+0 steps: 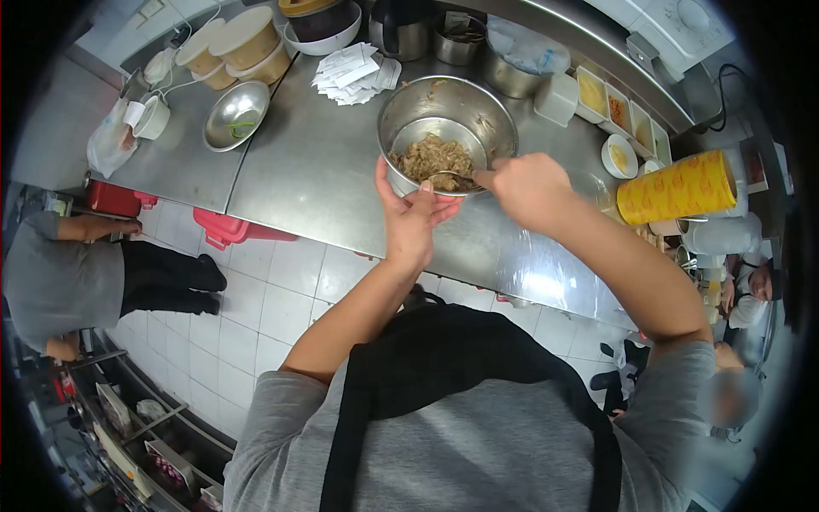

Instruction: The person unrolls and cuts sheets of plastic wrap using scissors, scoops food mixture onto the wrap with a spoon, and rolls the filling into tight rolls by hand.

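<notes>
A deep steel mixing bowl (447, 96) is on the counter in front of me, its opening facing me. Inside lies a lumpy light-brown mixture (431, 158), with smears of it on the wall. My left hand (412, 213) grips the bowl's near rim, thumb over the edge and fingers spread along the outside. My right hand (531, 189) is closed in a fist around the handle of a metal spoon (448, 177) at the right rim. The spoon's head is in the mixture; most of its handle is hidden by the fist.
Papers (354, 72) lie behind the bowl on the steel counter (299, 162). A shallow metal bowl (223, 119) with green bits stands left. Ingredient containers (616, 109), a white bowl (618, 159) and a yellow roll (678, 189) are right. A co-worker (72, 273) stands at left.
</notes>
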`<state>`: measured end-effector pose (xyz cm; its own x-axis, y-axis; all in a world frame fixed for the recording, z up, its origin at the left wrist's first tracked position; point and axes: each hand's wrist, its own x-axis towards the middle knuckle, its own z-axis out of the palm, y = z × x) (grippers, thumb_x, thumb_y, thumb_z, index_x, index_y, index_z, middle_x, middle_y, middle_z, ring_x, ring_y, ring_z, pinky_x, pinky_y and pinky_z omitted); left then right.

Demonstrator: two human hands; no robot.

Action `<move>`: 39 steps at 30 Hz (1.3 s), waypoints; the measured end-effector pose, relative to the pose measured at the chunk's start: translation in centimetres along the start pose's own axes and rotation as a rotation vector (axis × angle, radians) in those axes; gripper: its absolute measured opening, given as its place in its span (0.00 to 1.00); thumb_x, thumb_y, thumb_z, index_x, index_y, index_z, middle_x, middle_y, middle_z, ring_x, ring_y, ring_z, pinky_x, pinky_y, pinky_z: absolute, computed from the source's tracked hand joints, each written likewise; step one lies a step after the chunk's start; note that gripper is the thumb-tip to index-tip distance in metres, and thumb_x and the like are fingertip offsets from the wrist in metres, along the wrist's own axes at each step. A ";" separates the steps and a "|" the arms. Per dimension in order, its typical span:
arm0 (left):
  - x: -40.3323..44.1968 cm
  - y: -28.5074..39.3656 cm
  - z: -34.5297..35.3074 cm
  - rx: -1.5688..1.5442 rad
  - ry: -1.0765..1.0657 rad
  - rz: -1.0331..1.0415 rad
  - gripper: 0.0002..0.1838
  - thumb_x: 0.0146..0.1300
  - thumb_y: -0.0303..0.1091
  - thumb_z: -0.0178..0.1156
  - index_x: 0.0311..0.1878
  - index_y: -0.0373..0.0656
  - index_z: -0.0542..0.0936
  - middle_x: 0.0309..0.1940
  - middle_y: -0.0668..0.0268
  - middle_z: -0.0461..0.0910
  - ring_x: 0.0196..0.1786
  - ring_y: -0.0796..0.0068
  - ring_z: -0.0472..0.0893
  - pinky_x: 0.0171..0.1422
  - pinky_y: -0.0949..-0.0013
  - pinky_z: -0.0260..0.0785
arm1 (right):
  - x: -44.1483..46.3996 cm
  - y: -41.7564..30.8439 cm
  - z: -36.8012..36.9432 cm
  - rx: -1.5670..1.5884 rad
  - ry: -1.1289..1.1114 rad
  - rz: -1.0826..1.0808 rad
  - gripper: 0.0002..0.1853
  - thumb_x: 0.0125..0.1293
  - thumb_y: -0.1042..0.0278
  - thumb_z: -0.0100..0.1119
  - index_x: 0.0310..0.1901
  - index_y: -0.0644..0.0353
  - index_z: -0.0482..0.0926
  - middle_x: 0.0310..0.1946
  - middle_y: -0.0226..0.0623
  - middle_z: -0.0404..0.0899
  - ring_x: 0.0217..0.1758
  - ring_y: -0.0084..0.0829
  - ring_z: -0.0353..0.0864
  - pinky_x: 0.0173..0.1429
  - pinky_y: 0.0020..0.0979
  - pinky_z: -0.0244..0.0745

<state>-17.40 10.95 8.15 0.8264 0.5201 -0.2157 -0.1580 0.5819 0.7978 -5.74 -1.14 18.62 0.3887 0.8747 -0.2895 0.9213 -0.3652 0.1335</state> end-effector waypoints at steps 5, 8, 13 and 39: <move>-0.2 -0.3 0.3 0.000 0.018 0.030 0.39 0.74 0.29 0.49 0.74 0.60 0.33 0.38 0.51 0.80 0.37 0.62 0.85 0.46 0.61 0.81 | 1.5 0.1 0.6 0.130 -0.028 0.069 0.12 0.58 0.70 0.55 0.40 0.50 0.86 0.36 0.41 0.85 0.43 0.41 0.85 0.45 0.40 0.80; -0.3 -0.7 0.1 0.010 0.009 0.048 0.39 0.74 0.31 0.50 0.74 0.59 0.34 0.39 0.50 0.79 0.39 0.59 0.85 0.47 0.60 0.81 | 2.0 2.8 0.5 0.340 -0.004 0.063 0.13 0.60 0.69 0.56 0.44 0.50 0.86 0.39 0.40 0.86 0.45 0.43 0.84 0.48 0.40 0.78; -0.7 -0.7 0.0 0.031 -0.004 0.045 0.41 0.73 0.36 0.53 0.74 0.58 0.35 0.41 0.48 0.78 0.42 0.54 0.84 0.50 0.57 0.79 | -1.2 6.3 -1.1 0.442 0.073 0.075 0.12 0.62 0.65 0.58 0.45 0.47 0.86 0.42 0.38 0.85 0.47 0.41 0.83 0.50 0.39 0.77; -5.7 -14.6 2.7 1.345 -0.233 0.802 0.20 0.52 0.31 0.67 0.50 0.44 0.76 0.50 0.59 0.73 0.57 0.51 0.70 0.63 0.52 0.62 | -25.2 5.8 21.2 0.350 0.619 0.510 0.24 0.57 0.79 0.55 0.54 0.47 0.82 0.29 0.39 0.76 0.31 0.42 0.79 0.36 0.41 0.75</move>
<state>-18.36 -2.22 -0.74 0.8485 0.2306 0.4762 -0.1060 -0.8078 0.5799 -9.91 -32.07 6.61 0.7723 0.5565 0.3062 0.6264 -0.7474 -0.2216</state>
